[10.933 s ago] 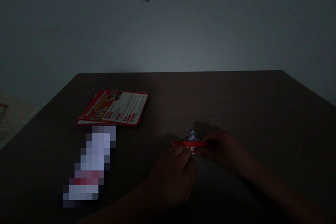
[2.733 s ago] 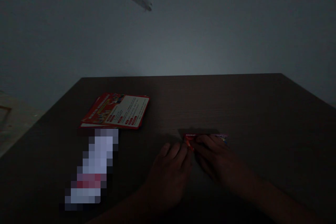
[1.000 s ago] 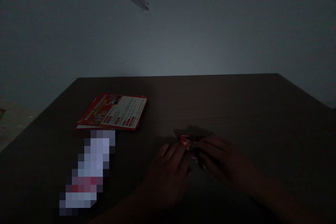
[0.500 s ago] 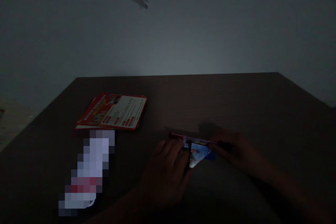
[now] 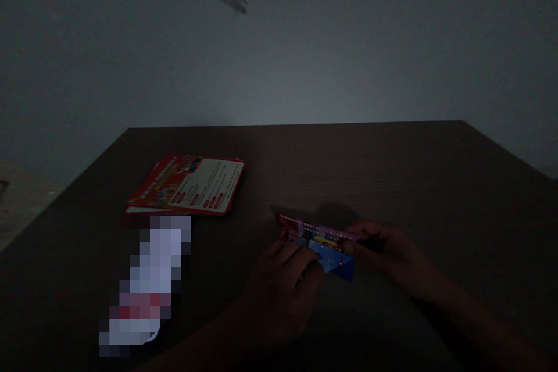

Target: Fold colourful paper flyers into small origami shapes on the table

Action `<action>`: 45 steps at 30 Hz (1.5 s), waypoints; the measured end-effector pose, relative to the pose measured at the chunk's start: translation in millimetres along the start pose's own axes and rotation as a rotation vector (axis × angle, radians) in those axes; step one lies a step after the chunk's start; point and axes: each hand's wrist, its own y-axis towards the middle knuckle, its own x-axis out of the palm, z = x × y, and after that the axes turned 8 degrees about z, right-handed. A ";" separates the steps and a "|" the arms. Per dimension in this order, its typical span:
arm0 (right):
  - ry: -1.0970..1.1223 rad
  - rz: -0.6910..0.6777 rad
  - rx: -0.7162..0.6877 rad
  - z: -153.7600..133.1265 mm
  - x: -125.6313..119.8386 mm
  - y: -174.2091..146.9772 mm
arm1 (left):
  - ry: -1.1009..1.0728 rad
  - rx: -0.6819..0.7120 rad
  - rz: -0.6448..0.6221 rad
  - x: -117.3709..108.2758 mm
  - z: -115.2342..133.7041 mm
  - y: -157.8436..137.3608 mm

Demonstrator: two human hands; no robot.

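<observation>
Between my hands is a folded sheet of printed paper (image 5: 335, 258), blue in front with a red and purple strip along its far edge. My left hand (image 5: 283, 288) is closed on its left part, with bent fingers against the folded layers. At the other end, my right hand (image 5: 387, 250) pinches the upper right corner, thumb in front. My left fingers cover part of the print, and dim light hides the finer folds.
A stack of red and white printed leaflets (image 5: 187, 183) lies at the left of the dark wooden table (image 5: 349, 163). Nearer me is a long, pale, pixelated object (image 5: 154, 279). A wall (image 5: 326, 58) rises behind the table.
The paper's far strip has tilted toward me, showing more of its red and purple print. My left fingers have moved slightly right over the blue part. The leaflets stay put.
</observation>
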 end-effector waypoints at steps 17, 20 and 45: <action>0.176 -0.054 -0.159 4.1 2.1 -11.6 | 0.019 -0.055 0.093 1.7 -7.6 4.5; -0.011 -0.022 -0.364 7.0 2.2 -11.8 | 0.020 -0.065 0.102 1.3 -8.8 4.7; -0.264 0.308 -0.651 4.1 10.5 -3.7 | 0.008 0.065 0.305 -10.3 10.1 6.3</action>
